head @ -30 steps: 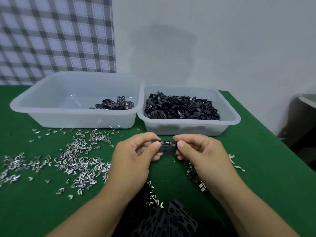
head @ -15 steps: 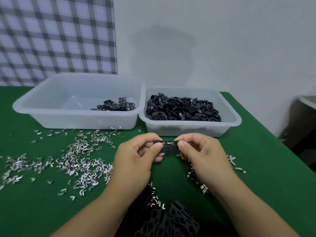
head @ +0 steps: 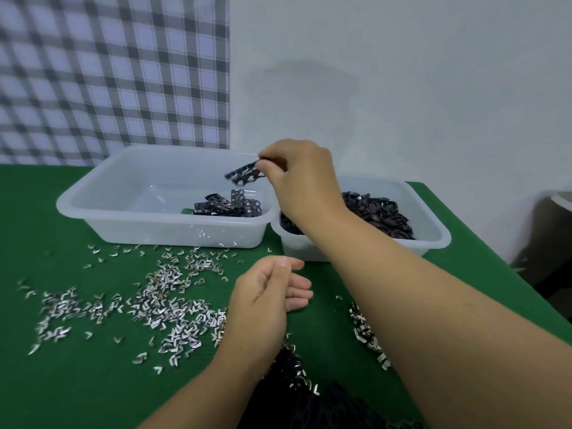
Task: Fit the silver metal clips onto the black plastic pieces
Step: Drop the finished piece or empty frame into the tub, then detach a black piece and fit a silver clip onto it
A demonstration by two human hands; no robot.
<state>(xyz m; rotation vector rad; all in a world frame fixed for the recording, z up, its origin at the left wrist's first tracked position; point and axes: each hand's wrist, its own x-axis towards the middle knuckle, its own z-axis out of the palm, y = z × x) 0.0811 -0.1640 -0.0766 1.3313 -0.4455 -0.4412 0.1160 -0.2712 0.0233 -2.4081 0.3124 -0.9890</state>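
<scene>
Closest to you, well in front of the large translucent white plastic tub (head: 154,227), a heap of flat black plastic pieces (head: 309,407) lies at the bottom edge of the view, with a few clips on top of it. Between that heap and the tub, small bent silver metal clips (head: 173,305) are scattered thickly over the green cloth table cover (head: 77,382). A thinner line of them runs off beyond the tub's right end.

Your left hand (head: 266,301) hangs in front of the tub's right corner. Its fingers are loosely curled and it holds nothing.

Inside the tub, at its right end, a small pile of black pieces with clips fitted (head: 229,207) rests on the bottom.

Your right hand (head: 300,178) reaches over the tub's right end. Its fingertips pinch 1 clipped black piece (head: 246,174), which is tilted in the air above that pile.

Touching the tub's right side is a smaller translucent white tub (head: 303,249) heaped with dark plastic parts (head: 380,215).

Behind the tub hang a grey and white plaid cloth (head: 108,72) and a plain pale wall (head: 402,88).
</scene>
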